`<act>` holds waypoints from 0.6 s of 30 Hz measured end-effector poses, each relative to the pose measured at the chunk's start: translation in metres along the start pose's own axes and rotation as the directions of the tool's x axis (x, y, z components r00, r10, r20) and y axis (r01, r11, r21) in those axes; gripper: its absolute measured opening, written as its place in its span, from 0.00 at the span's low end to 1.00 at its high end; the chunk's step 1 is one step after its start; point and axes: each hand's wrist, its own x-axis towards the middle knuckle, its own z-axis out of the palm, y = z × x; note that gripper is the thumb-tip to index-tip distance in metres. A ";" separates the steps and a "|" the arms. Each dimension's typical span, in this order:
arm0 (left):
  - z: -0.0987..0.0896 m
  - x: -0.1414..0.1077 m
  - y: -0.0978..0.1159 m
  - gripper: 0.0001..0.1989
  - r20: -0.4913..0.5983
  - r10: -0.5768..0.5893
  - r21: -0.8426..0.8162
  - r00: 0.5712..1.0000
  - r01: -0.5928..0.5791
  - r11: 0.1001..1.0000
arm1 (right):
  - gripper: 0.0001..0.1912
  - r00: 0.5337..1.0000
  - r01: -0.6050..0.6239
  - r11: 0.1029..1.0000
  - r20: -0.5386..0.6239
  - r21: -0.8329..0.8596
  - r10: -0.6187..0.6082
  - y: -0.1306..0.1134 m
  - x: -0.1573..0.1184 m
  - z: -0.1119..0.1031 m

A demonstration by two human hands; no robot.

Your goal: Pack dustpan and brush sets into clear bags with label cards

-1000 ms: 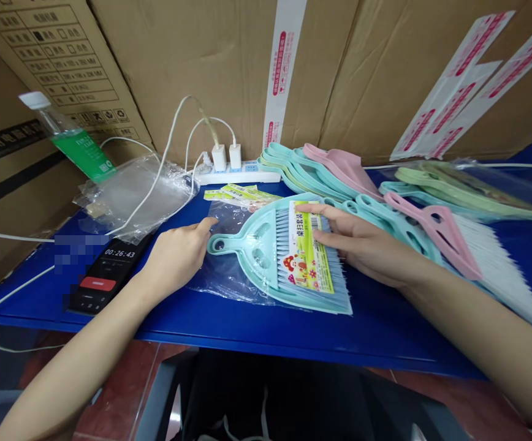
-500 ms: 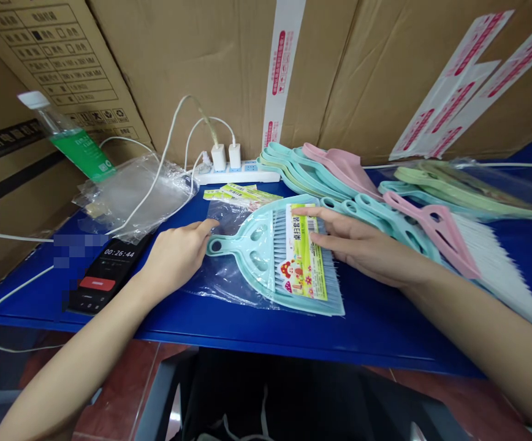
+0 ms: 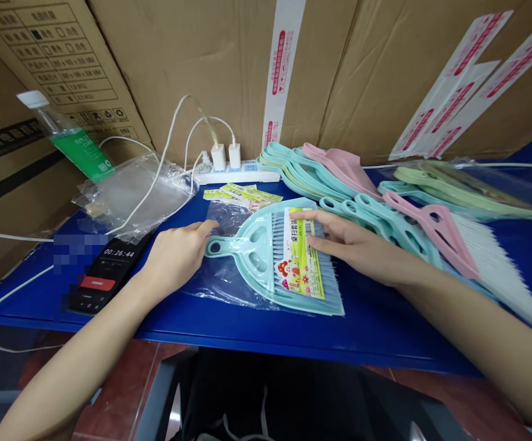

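A light-blue dustpan [image 3: 253,248] lies flat with its handle toward the left, partly inside a clear plastic bag [image 3: 222,285]. Across its pan rests a brush with grey-blue bristles [image 3: 333,278]. On the bristles sits a yellow-green printed label card [image 3: 305,266]. My left hand [image 3: 181,251] is closed at the bag's left side, beside the handle's end, its fingertips pinching the bag's film. Over the card's upper right part, my right hand [image 3: 358,245] has thumb and index finger apart, their tips touching the card. Its other fingers are partly hidden.
More label cards [image 3: 243,193] lie behind the bag. Stacked dustpans [image 3: 312,168] and brushes [image 3: 431,229] stand at the right. At left are a phone [image 3: 110,269], empty bags [image 3: 137,190], a bottle [image 3: 79,150] and cables. A power strip [image 3: 247,176] sits against the cardboard.
The card, brush and dustpan have shifted very slightly left, and my right hand with them. My left hand keeps its pinch in the same place.
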 end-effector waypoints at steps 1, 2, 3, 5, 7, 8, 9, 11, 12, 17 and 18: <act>0.000 0.000 0.000 0.20 0.000 -0.001 0.001 1.000 0.001 1.000 | 0.26 1.000 0.016 1.000 -0.002 -0.022 -0.016 0.000 0.000 0.000; 0.000 0.000 0.000 0.20 -0.002 -0.002 0.001 1.000 0.002 1.000 | 0.26 1.000 0.031 0.999 -0.001 -0.033 -0.031 -0.001 0.001 0.000; 0.000 0.000 0.000 0.20 -0.003 -0.003 0.000 1.000 0.003 1.000 | 0.26 0.999 0.041 0.998 0.002 -0.040 -0.041 -0.001 0.001 0.001; 0.001 0.000 0.000 0.20 -0.007 -0.002 -0.005 1.000 0.002 1.000 | 0.27 0.999 0.053 0.997 0.005 -0.050 -0.053 -0.002 0.001 0.001; 0.001 0.000 -0.001 0.20 -0.011 0.007 -0.012 1.000 -0.007 1.000 | 0.27 0.998 0.056 0.997 0.011 -0.060 -0.055 -0.003 0.001 0.001; 0.002 0.000 -0.001 0.20 -0.017 0.013 -0.015 1.000 -0.013 1.000 | 0.27 0.998 0.055 0.996 0.015 -0.064 -0.055 -0.003 0.001 0.001; 0.002 0.000 -0.002 0.20 -0.024 0.020 -0.019 1.000 -0.020 1.000 | 0.27 0.998 0.055 0.996 0.020 -0.067 -0.054 -0.003 0.001 0.001; 0.003 0.000 -0.003 0.21 -0.039 0.027 -0.026 0.999 -0.028 0.999 | 0.27 0.998 0.053 0.996 0.025 -0.068 -0.052 -0.003 0.001 0.001; 0.003 0.000 -0.003 0.21 -0.043 0.026 -0.029 0.999 -0.028 0.999 | 0.28 0.998 0.051 0.996 0.024 -0.067 -0.049 -0.003 0.001 0.001; 0.004 0.001 -0.003 0.20 -0.024 0.007 -0.050 1.000 -0.008 0.999 | 0.28 0.999 0.048 0.997 0.028 -0.059 -0.047 -0.001 0.001 0.001; 0.003 0.001 -0.003 0.20 -0.023 0.001 -0.052 1.000 -0.002 0.999 | 0.28 0.998 0.057 0.997 0.031 -0.051 -0.055 0.000 0.002 0.001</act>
